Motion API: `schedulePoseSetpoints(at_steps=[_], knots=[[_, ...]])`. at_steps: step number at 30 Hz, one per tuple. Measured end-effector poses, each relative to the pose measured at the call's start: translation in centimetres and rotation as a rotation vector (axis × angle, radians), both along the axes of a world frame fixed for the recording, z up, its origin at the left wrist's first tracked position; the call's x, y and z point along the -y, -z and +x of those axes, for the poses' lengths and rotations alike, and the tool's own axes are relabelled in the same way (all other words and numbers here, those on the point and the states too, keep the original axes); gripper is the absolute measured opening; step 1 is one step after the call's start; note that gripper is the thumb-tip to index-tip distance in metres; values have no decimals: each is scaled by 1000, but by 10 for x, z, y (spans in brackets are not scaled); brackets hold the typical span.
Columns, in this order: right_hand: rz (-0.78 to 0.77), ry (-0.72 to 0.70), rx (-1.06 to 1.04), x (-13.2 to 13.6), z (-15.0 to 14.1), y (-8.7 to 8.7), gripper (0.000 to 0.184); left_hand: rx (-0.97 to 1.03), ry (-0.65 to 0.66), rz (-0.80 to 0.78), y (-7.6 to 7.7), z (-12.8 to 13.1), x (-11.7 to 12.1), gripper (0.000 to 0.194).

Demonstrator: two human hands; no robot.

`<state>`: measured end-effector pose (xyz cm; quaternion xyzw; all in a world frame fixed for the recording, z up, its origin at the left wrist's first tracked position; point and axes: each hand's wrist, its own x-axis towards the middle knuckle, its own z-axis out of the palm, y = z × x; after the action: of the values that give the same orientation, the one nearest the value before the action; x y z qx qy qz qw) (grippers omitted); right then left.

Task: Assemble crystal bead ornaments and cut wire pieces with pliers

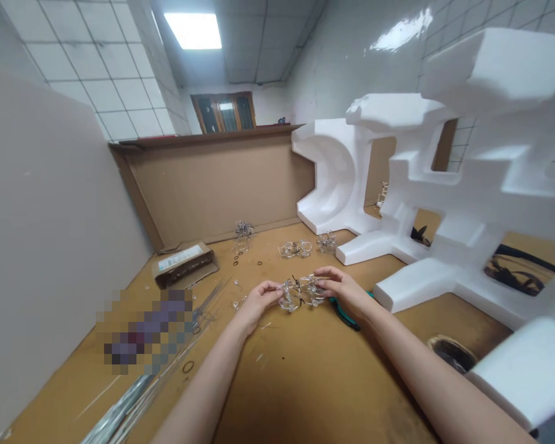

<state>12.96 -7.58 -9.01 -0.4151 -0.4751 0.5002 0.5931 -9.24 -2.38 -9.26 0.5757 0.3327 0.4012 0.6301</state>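
Mid-frame, just below centre, I see the left hand and right hand pinching opposite ends of a bent-wire piece over the counter. Centre-left sits an open cardboard box, its contents too dark to tell.

Foam block: along the counter's right edge
Cardboard panel: upright, far edge
Small carton: near far left corner

Tiled wall, wood-framed window, bright ceiling light
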Motion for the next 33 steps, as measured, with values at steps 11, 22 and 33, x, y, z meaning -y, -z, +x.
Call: schedulePoseSetpoints(at_steps=[11, 22, 33], knots=[[-35, 195, -59, -1, -5, -3, 42, 33, -238, -61, -33, -21, -60, 9], [-79, 151, 102, 1, -23, 8, 45, 11, -379, -25, -33, -29, -210, 20], [-64, 133, 424, 15, -27, 8, 40, -216, -361, 12, 8, -9, -274, 27]])
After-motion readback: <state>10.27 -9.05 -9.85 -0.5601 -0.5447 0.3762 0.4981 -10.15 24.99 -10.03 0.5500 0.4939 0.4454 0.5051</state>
